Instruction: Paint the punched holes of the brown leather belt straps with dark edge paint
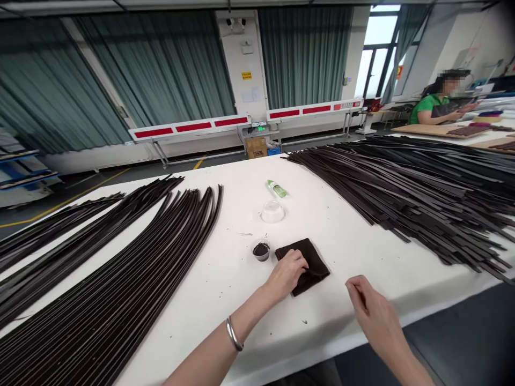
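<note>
My left hand (286, 274), with a silver bangle at the wrist, lies on a dark brown folded cloth (314, 257) and its curled fingers pinch the cloth's surface. To the right, apart from the cloth and near the table's front edge, my right hand (372, 308) is closed with thumb and fingers together; whatever is in it, if anything, is hidden. Just left of the cloth stands a small clear cup (261, 251) of dark liquid. Behind it are an upturned clear plastic bowl (272, 211) and a green-and-white tube or packet (277, 188).
Long dark strips (161, 257) fan out across the left of the white table (225, 321). Another heap of dark strips (402, 187) covers its right side. Small dark scraps dot the tabletop. A person in green (432, 107) sits at a far table on the right.
</note>
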Tool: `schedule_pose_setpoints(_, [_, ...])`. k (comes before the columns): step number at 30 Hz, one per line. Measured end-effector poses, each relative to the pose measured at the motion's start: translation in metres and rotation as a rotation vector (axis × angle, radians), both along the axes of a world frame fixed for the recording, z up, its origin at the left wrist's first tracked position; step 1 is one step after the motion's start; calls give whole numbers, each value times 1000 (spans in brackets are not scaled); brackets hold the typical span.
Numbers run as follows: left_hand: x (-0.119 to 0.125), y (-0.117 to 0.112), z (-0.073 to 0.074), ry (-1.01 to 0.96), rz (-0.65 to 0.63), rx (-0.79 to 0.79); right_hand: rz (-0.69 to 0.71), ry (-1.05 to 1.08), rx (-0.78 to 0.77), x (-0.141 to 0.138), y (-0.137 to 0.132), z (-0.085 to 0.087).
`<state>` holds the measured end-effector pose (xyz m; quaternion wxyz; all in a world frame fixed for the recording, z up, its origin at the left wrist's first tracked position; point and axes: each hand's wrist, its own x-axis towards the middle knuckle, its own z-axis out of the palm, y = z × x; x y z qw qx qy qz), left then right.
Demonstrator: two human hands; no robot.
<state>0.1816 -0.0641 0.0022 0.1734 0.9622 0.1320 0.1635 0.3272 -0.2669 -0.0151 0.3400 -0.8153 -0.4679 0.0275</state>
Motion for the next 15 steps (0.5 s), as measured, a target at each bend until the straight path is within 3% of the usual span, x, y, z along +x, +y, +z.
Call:
schedule_pose_setpoints(6, [-25,-36,-4,-7,145,120,-7,-101,86,-16,92,-2])
schedule_pose_setpoints(10, [-41,-56,-22,-99,221,218,91,-147,79,-32,111,-10])
schedule_pose_setpoints(13, [-39,-52,-43,-212,275,301,182,-139,68,-16,121,-11])
schedule_pose_setpoints(15, [-31,-43,-57,-288,303,358,244,-103,46,9,145,-5])
